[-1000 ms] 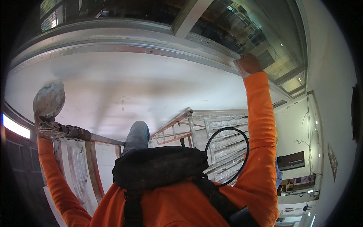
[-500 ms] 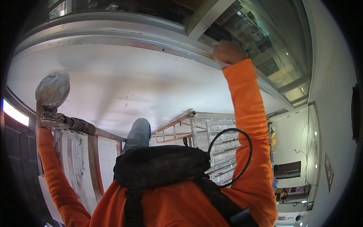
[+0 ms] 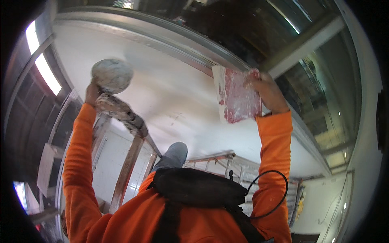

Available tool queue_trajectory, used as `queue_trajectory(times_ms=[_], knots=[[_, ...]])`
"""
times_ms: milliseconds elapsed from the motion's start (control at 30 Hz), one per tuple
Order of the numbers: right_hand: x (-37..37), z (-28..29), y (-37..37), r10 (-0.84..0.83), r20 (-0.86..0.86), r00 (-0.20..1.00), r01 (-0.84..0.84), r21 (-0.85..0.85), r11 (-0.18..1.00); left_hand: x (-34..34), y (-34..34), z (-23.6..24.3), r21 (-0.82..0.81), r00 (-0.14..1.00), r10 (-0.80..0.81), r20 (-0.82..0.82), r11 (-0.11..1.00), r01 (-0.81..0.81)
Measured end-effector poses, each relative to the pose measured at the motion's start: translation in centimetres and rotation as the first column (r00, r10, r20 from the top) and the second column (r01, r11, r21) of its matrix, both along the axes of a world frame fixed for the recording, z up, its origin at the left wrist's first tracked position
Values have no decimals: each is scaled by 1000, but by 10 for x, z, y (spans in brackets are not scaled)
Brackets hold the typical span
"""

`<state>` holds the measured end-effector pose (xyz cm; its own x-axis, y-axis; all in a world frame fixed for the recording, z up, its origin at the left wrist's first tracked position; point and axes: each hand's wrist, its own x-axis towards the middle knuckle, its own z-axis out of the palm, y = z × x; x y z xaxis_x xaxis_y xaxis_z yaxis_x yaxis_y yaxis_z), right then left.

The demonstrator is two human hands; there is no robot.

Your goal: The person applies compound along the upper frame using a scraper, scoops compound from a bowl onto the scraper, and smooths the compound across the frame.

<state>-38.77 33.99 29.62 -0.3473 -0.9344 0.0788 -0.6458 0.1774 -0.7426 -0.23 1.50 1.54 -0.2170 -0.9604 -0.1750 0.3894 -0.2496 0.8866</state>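
Note:
My left hand (image 3: 92,93) is closed on a round, whitish, plaster-smeared bowl (image 3: 112,76), raised in front of the white wall panel (image 3: 178,97). Only part of the fingers shows at its edge. In my right hand (image 3: 270,92) is a flat red putty spreader (image 3: 240,95) with a pale edge, its face streaked with white. It is near the metal window frame (image 3: 202,67), in front of the panel; whether it touches the surface I cannot tell. Just below my left hand is the worn, plaster-crusted top of a stepladder (image 3: 121,115).
Glass panes (image 3: 235,28) run above the frame. A second, paint-spattered ladder (image 3: 210,158) stands low beyond my black waist bag (image 3: 198,187). A black cable loop (image 3: 286,184) sticks out beside my right forearm. At the right is a pale wall (image 3: 370,133).
My right hand has come back from the window frame, and the red spreader now shows in it. The whole view has turned and shifted. The bowl is still in my left hand.

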Motion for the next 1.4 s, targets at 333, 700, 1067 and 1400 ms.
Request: queue_trajectory(times_ms=[333,700,1067,1400], knots=[[62,-95,-71,298,225,928,-312,27,950,6,23,14,-118,994,-85,68,989,93],[148,-128,-151,255,-292,922,-385,-610,693,1,11,-18,-23,942,82,327,997,-78],[254,-101,-162,818,-233,526,-654,-725,215,27,15,-29,-51,902,79,425,997,-63],[253,-90,-157,940,-121,320,-813,-545,207,26,19,-72,-260,623,24,782,921,291]])
